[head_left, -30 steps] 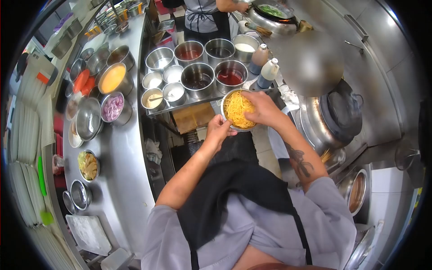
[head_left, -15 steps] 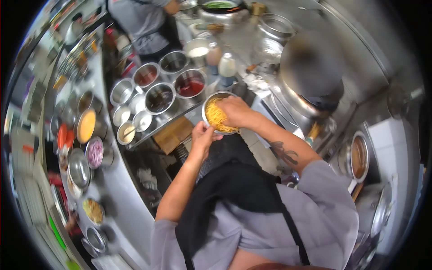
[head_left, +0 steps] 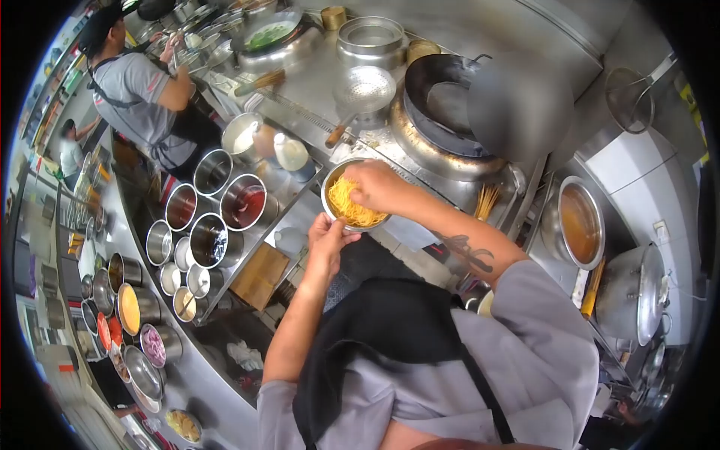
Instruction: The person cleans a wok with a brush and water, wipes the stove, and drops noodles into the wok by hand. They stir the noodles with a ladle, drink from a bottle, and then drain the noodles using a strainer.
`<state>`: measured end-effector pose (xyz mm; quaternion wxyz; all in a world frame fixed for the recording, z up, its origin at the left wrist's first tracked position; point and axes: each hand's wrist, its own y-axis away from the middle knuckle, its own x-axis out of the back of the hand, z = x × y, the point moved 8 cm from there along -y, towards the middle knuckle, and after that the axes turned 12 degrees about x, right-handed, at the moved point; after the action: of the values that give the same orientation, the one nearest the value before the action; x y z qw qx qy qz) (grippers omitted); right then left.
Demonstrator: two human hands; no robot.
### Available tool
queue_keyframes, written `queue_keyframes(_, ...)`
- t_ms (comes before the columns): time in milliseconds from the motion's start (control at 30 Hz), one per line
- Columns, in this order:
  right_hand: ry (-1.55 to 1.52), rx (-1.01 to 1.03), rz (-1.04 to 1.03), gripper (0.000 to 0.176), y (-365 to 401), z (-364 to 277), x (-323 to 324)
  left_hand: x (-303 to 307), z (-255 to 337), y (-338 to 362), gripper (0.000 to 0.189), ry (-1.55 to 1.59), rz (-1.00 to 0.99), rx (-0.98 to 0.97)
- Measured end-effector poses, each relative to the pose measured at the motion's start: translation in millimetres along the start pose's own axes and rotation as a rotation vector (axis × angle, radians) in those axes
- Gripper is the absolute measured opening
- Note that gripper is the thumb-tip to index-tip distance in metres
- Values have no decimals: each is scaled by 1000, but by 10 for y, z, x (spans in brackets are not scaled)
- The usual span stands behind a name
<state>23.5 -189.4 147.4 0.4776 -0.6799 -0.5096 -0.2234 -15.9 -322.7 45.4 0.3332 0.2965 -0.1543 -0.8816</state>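
Observation:
A round metal bowl (head_left: pixel 327 196) holds yellow noodles (head_left: pixel 352 206) in front of my body. My left hand (head_left: pixel 328 238) is closed on the bowl's near left rim, thumb on top. From the right, my right hand (head_left: pixel 379 186) reaches over the rim into the bowl, its fingers curled at the noodles; the fingertips are hidden. Just beyond the bowl is a perforated ladle (head_left: pixel 364 90) with a wooden handle.
A black wok (head_left: pixel 442 101) sits on the stove ahead right. Metal sauce pots (head_left: pixel 244 202) stand on the left cart, with squeeze bottles (head_left: pixel 291 152) behind. A co-worker (head_left: pixel 139 90) stands at far left. A pot of brown liquid (head_left: pixel 581 223) is at right.
My view has turned right, so the pots and the co-worker appear further left and the wok shows more fully. Both hands remain at the bowl, which appears slightly further left.

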Motion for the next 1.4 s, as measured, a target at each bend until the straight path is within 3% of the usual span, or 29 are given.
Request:
queue_keyframes(33,2,-3,3,29,-5,-28,212,-83,-8,-72,4,-3,-3,1)
queue_keyframes(133,-77,100,306,28,81,-35,815,-366,-6,-287,3,-3,-50,30)
queue_keyframes(167,-72,95,305,28,158,152,784,-452,3,-354,3,-2,-56,34)
queue_keyframes(233,131,-41,-150,24,279,621,410,-634,51,-447,5,-39,-99,26)
queue_keyframes(267,86,-4,-27,21,322,699,511,-711,62,-489,5,-52,-109,47)
queue_keyframes(300,88,-4,-29,21,263,655,658,-756,68,-575,5,-49,-111,47)
queue_keyframes(367,-92,-173,207,23,176,579,1152,-800,-3,-784,4,-44,-119,104)
queue_keyframes(400,-112,-92,260,27,181,596,1217,-852,22,-879,5,-21,-151,103)
queue_keyframes(500,-188,-131,224,32,215,910,1131,-971,131,-1151,5,-51,-221,73)
queue_keyframes(533,-137,-271,189,36,227,1075,1129,-999,172,-1227,6,-79,-233,63)
queue_keyframes(567,-124,-281,193,36,195,1145,1110,-1033,207,-1298,6,-80,-249,68)
queue_keyframes(633,301,-239,-8,38,107,1206,1001,-1174,376,-1351,3,-80,-312,36)
queue_keyframes(667,314,-254,-7,38,77,1288,1023,-1240,452,-1425,4,-96,-343,15)
queue_keyframes(767,365,-255,112,27,-133,1463,1246,-1249,526,-1771,6,-149,-382,94)
queue_keyframes(833,252,-441,233,19,-297,1371,1657,-1272,614,-1948,5,-136,-397,132)
queue_keyframes(900,348,-297,371,17,-377,1390,1734,-1311,733,-2061,6,-135,-393,119)
queue_keyframes(1033,308,-479,244,16,-352,1796,1687,-1439,746,-2393,9,-152,-438,158)
queue_keyframes(1100,-10,-459,707,17,-266,1863,1970,-1498,733,-2496,9,-156,-442,173)
queue_keyframes(1133,183,-440,634,16,-309,1763,1969,-1532,698,-2545,8,-148,-445,202)
queue_keyframes(1233,390,-545,91,13,-158,2116,1603,-1667,649,-2621,8,-137,-473,232)
queue_keyframes(1267,393,-544,92,13,-136,2139,1674,-1710,645,-2637,9,-124,-483,231)
queue_keyframes(1333,85,-573,547,18,-104,2042,2047,-1754,609,-2657,7,-138,-470,250)
queue_keyframes(1367,84,-572,555,18,-98,2068,2065,-1787,591,-2671,5,-155,-462,268)
queue_keyframes(1400,280,-415,588,22,-139,1945,2149,-1849,595,-2666,5,-164,-456,270)
